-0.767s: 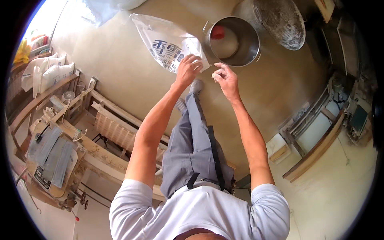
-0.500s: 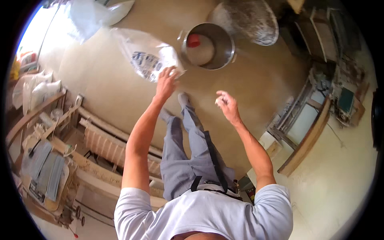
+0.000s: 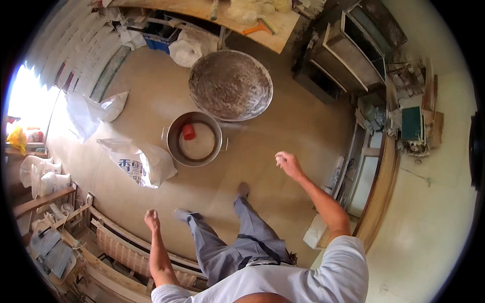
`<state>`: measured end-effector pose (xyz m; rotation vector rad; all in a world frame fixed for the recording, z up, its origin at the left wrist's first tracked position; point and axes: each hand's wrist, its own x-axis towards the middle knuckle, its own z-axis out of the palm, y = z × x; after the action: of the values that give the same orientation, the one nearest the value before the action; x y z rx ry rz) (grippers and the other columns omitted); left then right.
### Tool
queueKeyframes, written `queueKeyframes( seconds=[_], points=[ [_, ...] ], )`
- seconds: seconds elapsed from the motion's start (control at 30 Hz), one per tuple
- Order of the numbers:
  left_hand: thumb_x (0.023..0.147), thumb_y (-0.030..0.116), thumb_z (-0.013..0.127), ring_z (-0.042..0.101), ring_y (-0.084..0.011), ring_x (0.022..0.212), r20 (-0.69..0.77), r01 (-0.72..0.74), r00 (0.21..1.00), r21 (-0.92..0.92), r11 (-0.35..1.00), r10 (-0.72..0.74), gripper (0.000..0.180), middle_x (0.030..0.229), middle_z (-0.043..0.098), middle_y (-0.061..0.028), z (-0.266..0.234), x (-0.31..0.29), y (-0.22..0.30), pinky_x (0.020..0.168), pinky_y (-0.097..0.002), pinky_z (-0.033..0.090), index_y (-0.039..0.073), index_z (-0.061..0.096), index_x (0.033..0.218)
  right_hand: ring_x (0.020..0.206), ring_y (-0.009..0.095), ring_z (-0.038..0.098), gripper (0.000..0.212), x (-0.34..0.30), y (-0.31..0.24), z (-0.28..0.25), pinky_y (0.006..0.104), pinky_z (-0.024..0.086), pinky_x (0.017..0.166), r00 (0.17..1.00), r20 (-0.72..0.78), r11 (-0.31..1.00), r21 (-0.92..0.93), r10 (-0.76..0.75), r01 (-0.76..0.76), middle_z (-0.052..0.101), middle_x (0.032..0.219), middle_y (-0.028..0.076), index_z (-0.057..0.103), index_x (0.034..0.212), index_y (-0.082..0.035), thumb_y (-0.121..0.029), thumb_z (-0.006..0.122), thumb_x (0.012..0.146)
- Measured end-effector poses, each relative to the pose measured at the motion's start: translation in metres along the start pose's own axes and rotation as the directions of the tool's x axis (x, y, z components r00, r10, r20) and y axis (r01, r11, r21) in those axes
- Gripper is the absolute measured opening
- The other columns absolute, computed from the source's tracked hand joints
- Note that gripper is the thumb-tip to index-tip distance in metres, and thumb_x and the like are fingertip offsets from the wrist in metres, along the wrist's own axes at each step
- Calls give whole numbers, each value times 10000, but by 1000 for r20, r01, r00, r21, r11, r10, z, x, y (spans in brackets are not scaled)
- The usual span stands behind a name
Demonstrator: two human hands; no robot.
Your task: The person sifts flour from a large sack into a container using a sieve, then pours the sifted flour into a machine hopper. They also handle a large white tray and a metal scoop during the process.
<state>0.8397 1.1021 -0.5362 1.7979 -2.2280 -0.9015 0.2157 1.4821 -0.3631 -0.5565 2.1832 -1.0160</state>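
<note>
My left hand [image 3: 151,220] hangs low on the left, apart from everything, its fingers curled in and nothing visible in them. The thing nearest it is a white plastic sack [image 3: 140,164] with dark printing, standing on the floor. My right hand [image 3: 288,164] is raised at the right with bent fingers. Something whitish shows at its fingertips; whether this is a small piece or powder I cannot make out. Beyond my feet stands a deep steel pot [image 3: 217,132] with side handles. Inside it are a red cup [image 3: 188,132] and white powder [image 3: 199,145].
A wide, crusted round basin [image 3: 230,83] lies behind the pot. Another white sack [image 3: 96,113] slumps farther left. At the far end, a wooden worktop [image 3: 252,20] carries an orange-handled scraper [image 3: 260,27]. Wooden frames [image 3: 118,245] line my left, and a wooden-edged rack [image 3: 376,171] my right.
My left hand has let go of the white sack and dropped back to the left. My body and view have shifted, bringing the worktop into sight. My right hand remains raised.
</note>
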Motion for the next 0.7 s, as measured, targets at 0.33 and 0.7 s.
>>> queueKeyframes(
  seconds=[0.33, 0.7],
  points=[
    [952, 136, 593, 717, -278, 768, 571, 822, 553, -253, 511, -607, 359, 1013, 732, -159, 54, -171, 137, 587, -365, 513, 58, 592, 1302, 663, 156, 651, 228, 184, -102, -164, 343, 511, 627, 966, -155, 974, -125, -208, 190, 684, 718, 75, 681, 970, 4, -204, 590, 984],
    [975, 153, 551, 722, -271, 756, 583, 857, 502, -238, 456, -639, 319, 971, 738, -168, 97, -161, 332, 577, -382, 512, 42, 603, 1270, 961, 430, 621, 218, 472, -123, -342, 543, 504, 829, 826, -329, 796, -566, -458, 216, 648, 970, 215, 640, 930, -52, -260, 575, 932]
  ],
)
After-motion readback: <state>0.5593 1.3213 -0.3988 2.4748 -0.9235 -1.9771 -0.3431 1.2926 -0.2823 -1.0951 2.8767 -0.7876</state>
